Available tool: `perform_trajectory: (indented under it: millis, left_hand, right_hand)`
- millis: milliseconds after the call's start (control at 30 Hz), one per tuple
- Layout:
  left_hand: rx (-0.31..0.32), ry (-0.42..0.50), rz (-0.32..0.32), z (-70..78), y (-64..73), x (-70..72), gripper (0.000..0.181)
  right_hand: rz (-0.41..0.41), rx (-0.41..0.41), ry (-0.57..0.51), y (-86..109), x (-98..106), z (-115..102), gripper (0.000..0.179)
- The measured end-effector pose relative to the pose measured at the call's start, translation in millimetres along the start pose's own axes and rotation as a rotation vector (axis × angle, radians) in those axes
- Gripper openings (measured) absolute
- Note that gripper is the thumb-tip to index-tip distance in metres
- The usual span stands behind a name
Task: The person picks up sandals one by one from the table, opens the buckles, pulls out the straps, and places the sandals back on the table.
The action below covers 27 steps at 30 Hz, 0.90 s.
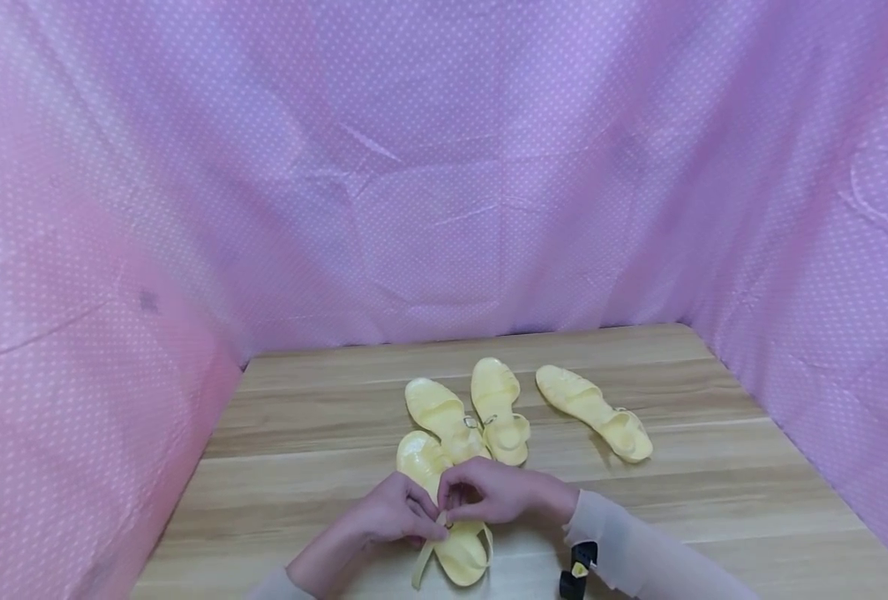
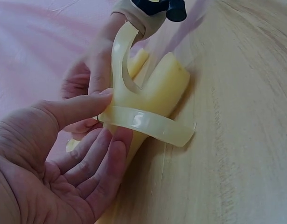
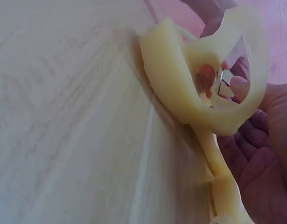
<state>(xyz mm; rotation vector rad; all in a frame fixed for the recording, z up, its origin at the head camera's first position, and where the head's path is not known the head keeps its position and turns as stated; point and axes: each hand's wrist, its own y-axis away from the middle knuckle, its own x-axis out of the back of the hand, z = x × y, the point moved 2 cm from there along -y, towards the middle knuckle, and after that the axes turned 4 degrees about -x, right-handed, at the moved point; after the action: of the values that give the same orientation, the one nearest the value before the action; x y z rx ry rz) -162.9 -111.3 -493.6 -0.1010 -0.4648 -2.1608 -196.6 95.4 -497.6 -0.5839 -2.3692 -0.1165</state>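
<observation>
Head view: the near sandal point(image 1: 462, 562) lies at the table's point(image 1: 294, 425) near side, in front of the person, toe to the far side and heel near. That lay probably suits the work: the ankle fittings fall between the hands.

The left hand point(image 1: 399, 510) pinches the strap point(image 2: 145, 125), thumb above and fingers beneath, leaving the loose end jutting out past the fingers on the near left. Held so, the strap seems to be kept taut and steady beside the buckle point(image 3: 221, 83). The right hand point(image 1: 492, 492) comes in from the right and grips at the buckle, thumb tip against it and other fingers curled below, likely so the small metal frame does not swing while the left hand works the strap. Whether the pin sits in a hole cannot be told; fingers cover that spot.

The near sandal's weight appears to rest on the table, which would free both hands for the fine part.

Beyond, the left sandal point(image 1: 432, 404) and middle sandal point(image 1: 495, 385) lie close together, heels near; the right sandal point(image 1: 582, 398) lies well apart, slanting. They are perhaps set on the far side to leave elbow room.
</observation>
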Motion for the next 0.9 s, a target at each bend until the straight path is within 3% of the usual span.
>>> perform_trajectory:
  millis: [233,500,900]
  left_hand:
    - [-0.004,0.004,0.020,-3.8,0.9,-2.6,0.017]
    - [-0.009,-0.053,0.063,-4.0,0.7,-3.8,0.017]
    - [-0.018,-0.038,0.050,-2.9,1.2,-5.4,0.019]
  right_hand:
    - [0.037,0.057,0.062,-3.7,-0.3,-1.1,0.010]
    - [-0.002,-0.003,0.038,-0.9,4.1,-5.3,0.007]
    - [-0.015,-0.066,0.067,-9.2,0.1,-8.6,0.005]
